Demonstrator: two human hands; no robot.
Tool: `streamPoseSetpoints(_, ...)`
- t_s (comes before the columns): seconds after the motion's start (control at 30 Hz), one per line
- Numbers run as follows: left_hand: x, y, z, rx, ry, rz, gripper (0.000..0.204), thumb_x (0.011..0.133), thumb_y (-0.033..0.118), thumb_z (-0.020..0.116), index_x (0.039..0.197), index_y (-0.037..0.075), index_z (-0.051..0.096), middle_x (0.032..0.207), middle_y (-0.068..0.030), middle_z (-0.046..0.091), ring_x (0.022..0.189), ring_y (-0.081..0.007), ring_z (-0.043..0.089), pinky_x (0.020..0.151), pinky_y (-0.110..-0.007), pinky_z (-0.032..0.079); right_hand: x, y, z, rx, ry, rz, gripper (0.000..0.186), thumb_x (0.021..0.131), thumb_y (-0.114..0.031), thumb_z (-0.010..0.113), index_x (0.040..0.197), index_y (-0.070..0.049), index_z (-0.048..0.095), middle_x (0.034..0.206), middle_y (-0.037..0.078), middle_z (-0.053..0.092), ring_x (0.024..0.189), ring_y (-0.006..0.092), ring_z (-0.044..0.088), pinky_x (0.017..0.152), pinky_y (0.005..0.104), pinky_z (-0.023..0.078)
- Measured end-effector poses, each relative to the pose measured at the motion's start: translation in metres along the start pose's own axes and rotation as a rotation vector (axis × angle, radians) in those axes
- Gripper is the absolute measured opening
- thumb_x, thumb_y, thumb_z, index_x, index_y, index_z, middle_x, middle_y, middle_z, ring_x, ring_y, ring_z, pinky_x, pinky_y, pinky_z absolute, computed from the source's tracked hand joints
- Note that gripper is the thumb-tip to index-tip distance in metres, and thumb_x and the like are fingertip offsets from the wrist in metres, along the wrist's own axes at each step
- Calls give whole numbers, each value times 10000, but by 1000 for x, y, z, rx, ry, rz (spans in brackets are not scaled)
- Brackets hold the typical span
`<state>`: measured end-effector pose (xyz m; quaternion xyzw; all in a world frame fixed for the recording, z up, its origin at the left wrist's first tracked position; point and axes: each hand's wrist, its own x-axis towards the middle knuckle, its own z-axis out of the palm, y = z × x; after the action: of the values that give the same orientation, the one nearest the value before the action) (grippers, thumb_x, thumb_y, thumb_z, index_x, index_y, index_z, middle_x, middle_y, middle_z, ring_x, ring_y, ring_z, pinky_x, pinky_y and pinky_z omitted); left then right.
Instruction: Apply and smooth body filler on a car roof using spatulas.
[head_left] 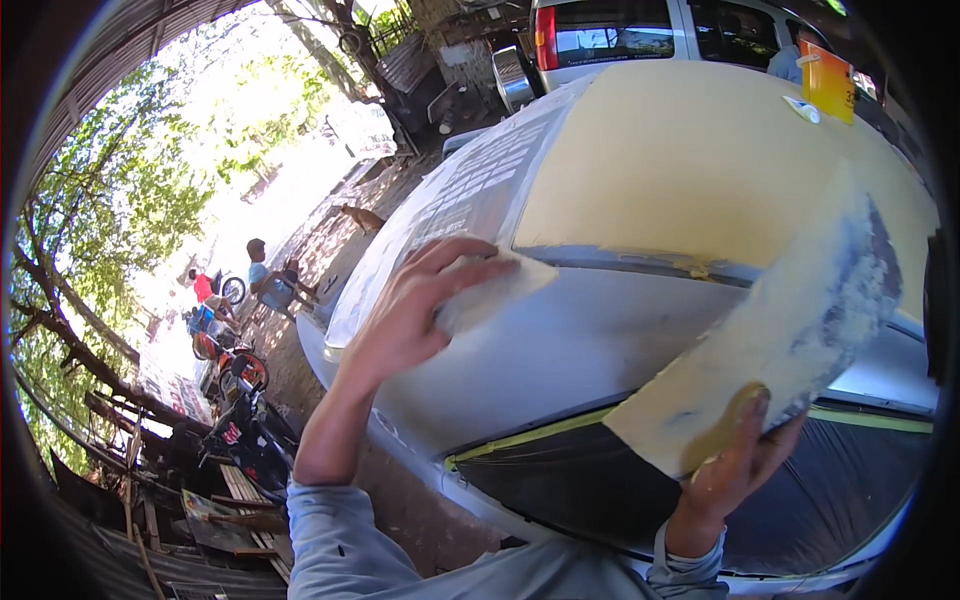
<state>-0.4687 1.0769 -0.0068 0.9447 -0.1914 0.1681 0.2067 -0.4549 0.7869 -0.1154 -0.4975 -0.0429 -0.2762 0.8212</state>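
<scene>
My left hand (410, 305) is closed around a flat, pale putty spreader (505, 292), its edge near the car's roof side; motion blurs the spreader, and I cannot tell whether it touches the surface. My right hand (735, 470) grips the lower end of a long flat putty board (745, 355), smeared with whitish and grey filler and tilted up over the car's side. Below both hands lies the car (570, 310), grey along the side, with a cream-coated roof panel (680, 160). Ragged cream filler (700, 268) lines the seam between them.
Plastic film covers a car window (470, 180); dark sheeting edged with yellow-green tape masks the side window (580, 475). A yellow bucket (828, 85) stands on the roof's far end. Beyond are a silver van (640, 40), motorcycles (250, 420), a seated person (268, 280) and a dog (362, 218).
</scene>
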Motion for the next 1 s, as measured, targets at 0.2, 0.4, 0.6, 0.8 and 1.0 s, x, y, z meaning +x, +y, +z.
streamPoseSetpoints(0.2, -56, 79, 31, -30, 69, 410, 422, 769, 237, 637, 1186, 180, 664, 1321, -154, 501, 1240, -354, 487, 1034, -547, 357, -11, -12, 55, 137, -345, 207, 361, 932, -83, 550, 1255, 35, 443, 1115, 99, 560, 1022, 147, 513, 893, 305, 421)
streamPoseSetpoints(0.4, -23, 20, -6, 497, 146, 131, 561, 706, 36, 631, 1251, 167, 606, 1294, -135, 528, 1213, -336, 507, 989, -503, 404, 5, -19, 43, 289, -234, 270, 420, 935, -78, 537, 1323, 38, 424, 1175, 113, 556, 1041, 145, 506, 942, 289, 387)
streamPoseSetpoints(0.6, 99, -75, 2, 65, -19, 101, 471, 829, -47, 518, 1284, 73, 545, 1254, -159, 556, 1189, -291, 522, 1021, -378, 394, 5, -18, 34, 121, -266, 132, 423, 934, -118, 557, 1302, 47, 428, 1184, 117, 546, 1048, 154, 502, 944, 294, 381)
streamPoseSetpoints(0.8, 167, -119, 27, 70, -216, -39, 406, 875, -6, 523, 1264, 91, 585, 1194, -137, 608, 1111, -229, 570, 971, -366, 439, 3, -13, 8, -46, -218, 141, 528, 957, -182, 529, 1389, 48, 333, 1279, 142, 481, 1123, 196, 497, 969, 322, 393)
streamPoseSetpoints(1.0, 139, -112, 30, -18, -197, -31, 427, 847, -4, 560, 1262, 94, 595, 1202, -134, 601, 1133, -230, 561, 1000, -366, 422, 4, -9, -3, 20, -116, 146, 514, 940, -128, 542, 1377, 52, 339, 1262, 142, 494, 1142, 192, 474, 1006, 334, 351)
